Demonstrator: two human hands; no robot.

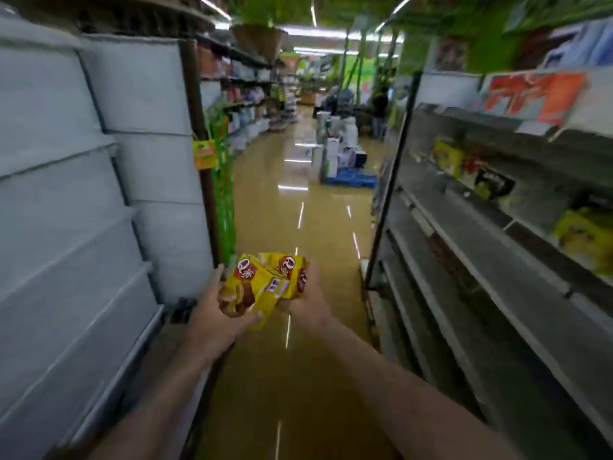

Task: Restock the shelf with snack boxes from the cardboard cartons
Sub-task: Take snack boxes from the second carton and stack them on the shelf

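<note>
I hold yellow snack boxes [262,283] with red-brown logos in front of me, above the aisle floor. My left hand [217,313] grips the nearer box from the left and below. My right hand [306,302] supports the other boxes from the right. On the right stands a grey metal shelf [481,234] with mostly bare boards; a few yellow packs [447,157] sit on its middle board and more yellow packs [583,237] lie nearer to me. No cardboard carton is in view. The picture is blurred by motion.
Empty grey shelving [83,194] lines the left side. A shiny tan aisle floor [298,227] runs ahead. A blue pallet stacked with white goods [345,157] stands farther down the aisle. A green rack [220,180] hangs at the left shelf's end.
</note>
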